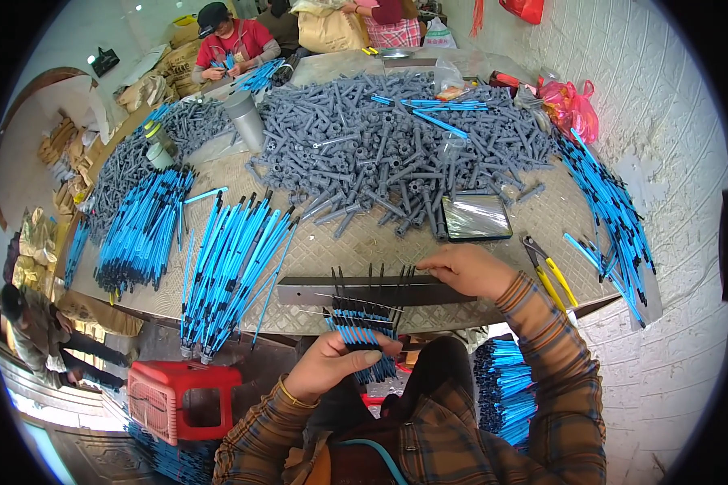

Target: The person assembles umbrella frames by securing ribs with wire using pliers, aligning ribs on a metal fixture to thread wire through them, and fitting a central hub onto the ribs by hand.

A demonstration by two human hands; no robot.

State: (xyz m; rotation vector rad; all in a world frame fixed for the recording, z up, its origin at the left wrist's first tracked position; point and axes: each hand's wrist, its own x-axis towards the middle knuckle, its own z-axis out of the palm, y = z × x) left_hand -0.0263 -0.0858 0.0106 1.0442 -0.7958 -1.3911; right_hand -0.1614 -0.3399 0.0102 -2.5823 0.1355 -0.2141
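My left hand [332, 364] is closed round a bundle of thin blue rods with black ends [357, 333], held at the table's front edge. Several of their slim black tips point up across a dark flat metal bar [307, 291], and thin light-coloured pins lie crosswise over the rods. Over the right part of that bar, my right hand [469, 271] is closed, thumb and finger drawn together beside the rightmost black tip. What sits between those fingertips is too small to make out. A loose fan of blue-and-black rods [233, 263] lies to the left of the bundle.
Grey plastic tube-like parts [380, 153] form a large heap beyond the bar. A black-rimmed tray [477, 218] and yellow-handled pliers [548, 275] lie right. More blue rods [611, 210] line the right edge. A red stool [190, 388] stands lower left; a co-worker [239, 44] sits opposite.
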